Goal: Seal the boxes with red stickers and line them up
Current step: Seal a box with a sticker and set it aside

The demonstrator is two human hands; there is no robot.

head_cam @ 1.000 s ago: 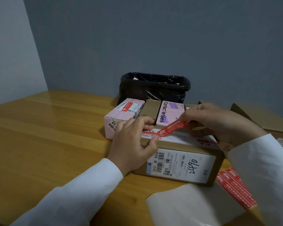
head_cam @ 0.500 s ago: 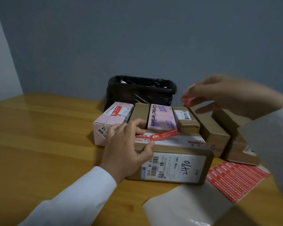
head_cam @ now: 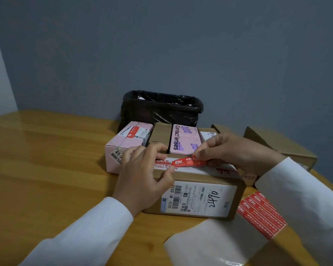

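From the head view, the red sticker (head_cam: 188,162) runs left to right over the top of the brown box (head_cam: 198,196), between both hands. The right hand (head_cam: 236,152) pinches its right end; the left hand (head_cam: 144,175) grips the box's left corner, thumb at the sticker's left end, equally near.

Table (head_cam: 46,169) was glossy varnished wood. Box (head_cam: 198,181) was matt brown cardboard with paper label (head_cam: 198,200). Bin liner (head_cam: 161,108) was shiny black plastic.

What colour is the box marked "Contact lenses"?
Pink with purple blocks, the Contact lenses box, head view.
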